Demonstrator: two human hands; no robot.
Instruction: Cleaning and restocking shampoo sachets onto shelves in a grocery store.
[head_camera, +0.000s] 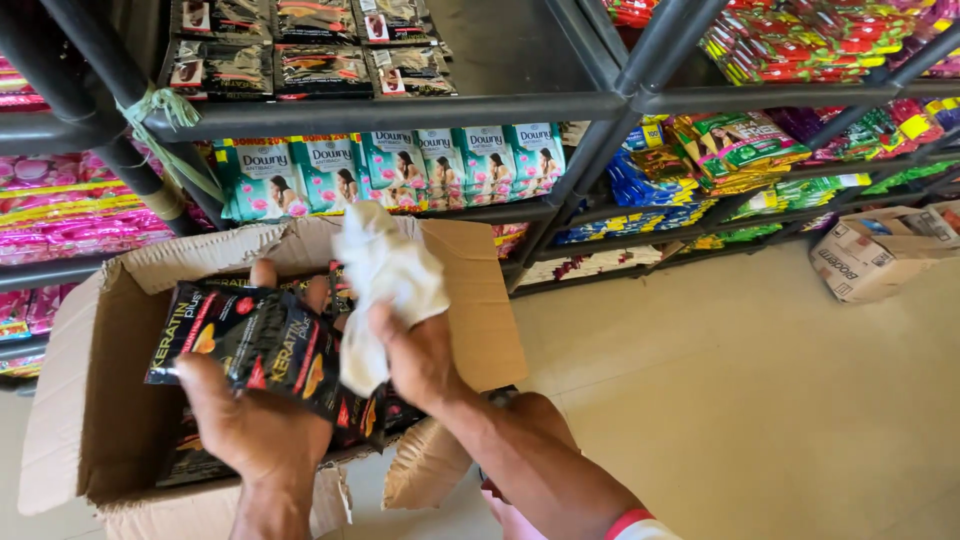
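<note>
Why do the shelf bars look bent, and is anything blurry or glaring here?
In the head view, wide-lens distortion bows the shelf bars toward the edges; light is soft and even, with faint sheen on the floor; the white cloth in the right hand is slightly overexposed; the dark sachets in the left hand stay sharp.

Sachets (262, 345): black, glossy, flat, with red and orange print. Several joined in a strip, fanned and tilted, gripped at the lower edge by the left hand (250, 425); thumb on top, fingertips showing behind the upper edge. The strip's right end reaches under the right hand (415, 355).

Cloth (385, 285): white, crumpled, bunched upright. Pinched in the right hand, it rises above the fingers and hangs down just right of the sachets, touching them.
</note>
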